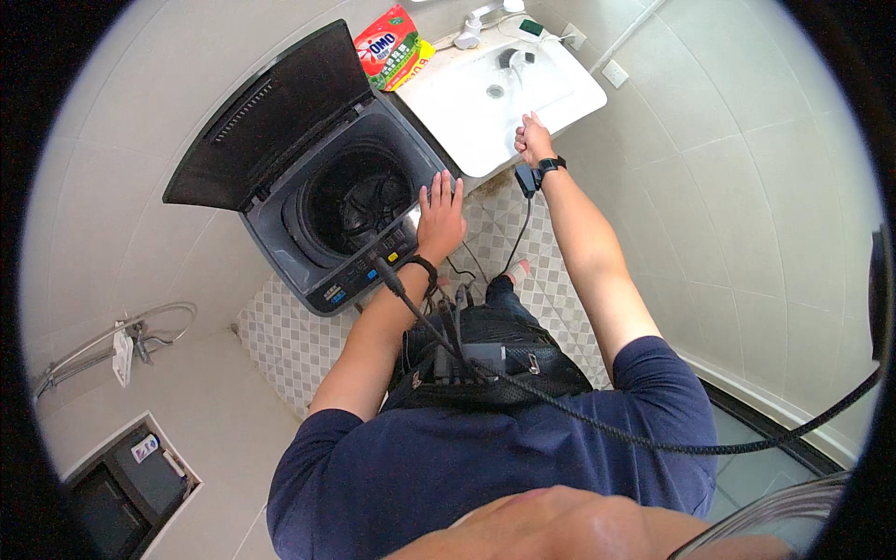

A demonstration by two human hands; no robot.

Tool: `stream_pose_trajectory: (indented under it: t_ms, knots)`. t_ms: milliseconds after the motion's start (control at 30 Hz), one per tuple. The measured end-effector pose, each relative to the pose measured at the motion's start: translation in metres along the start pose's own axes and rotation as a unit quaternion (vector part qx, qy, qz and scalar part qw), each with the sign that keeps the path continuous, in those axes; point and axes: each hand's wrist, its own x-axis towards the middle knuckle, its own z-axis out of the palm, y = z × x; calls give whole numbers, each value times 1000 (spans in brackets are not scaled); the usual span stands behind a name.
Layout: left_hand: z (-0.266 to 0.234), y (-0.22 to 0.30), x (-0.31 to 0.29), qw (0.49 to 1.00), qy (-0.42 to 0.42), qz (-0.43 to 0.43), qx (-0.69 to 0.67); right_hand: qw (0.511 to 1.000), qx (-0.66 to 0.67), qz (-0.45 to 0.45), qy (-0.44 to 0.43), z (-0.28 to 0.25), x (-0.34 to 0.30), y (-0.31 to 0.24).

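My left hand (441, 217) rests with its fingers stretched out on the near right corner of a dark grey top-loading washing machine (271, 229). The machine's black lid (280, 112) stands raised, and its drum (359, 201) is exposed. Over the front rim of the white washbasin (457, 140), my right hand (534, 140) is closed, its fingers curled in. Whether anything is in that hand is too small to make out. A black device (528, 179) with a cable hangs by my right wrist, beside a dark wristband (552, 164).
A red and green detergent bag (392, 51) stands between lid and basin. Behind the basin is a white faucet (469, 35). A hand shower (123, 350) hangs at the left wall, above a recessed shelf (149, 467). Cables (579, 411) run across my chest and a black bag (495, 359).
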Motion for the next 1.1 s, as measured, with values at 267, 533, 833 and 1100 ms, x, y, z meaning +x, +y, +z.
stream_pose_trajectory:
  t_ms: [267, 533, 833, 1100]
  knots:
    - [-2, 1, 3, 1000, 1, -4, -16, 997, 10, 59, -44, 31, -56, 39]
    - [0, 0, 1, 1000, 7, 1, -12, 998, 41, 35, -35, 36, -41, 35]
    - [-3, 1, 2, 999, -29, -5, -29, 997, 18, 60, -44, 30, -16, 13]
    - [-1, 2, 2, 999, -30, -4, -19, 894, -441, -61, -55, -18, -85, 49]
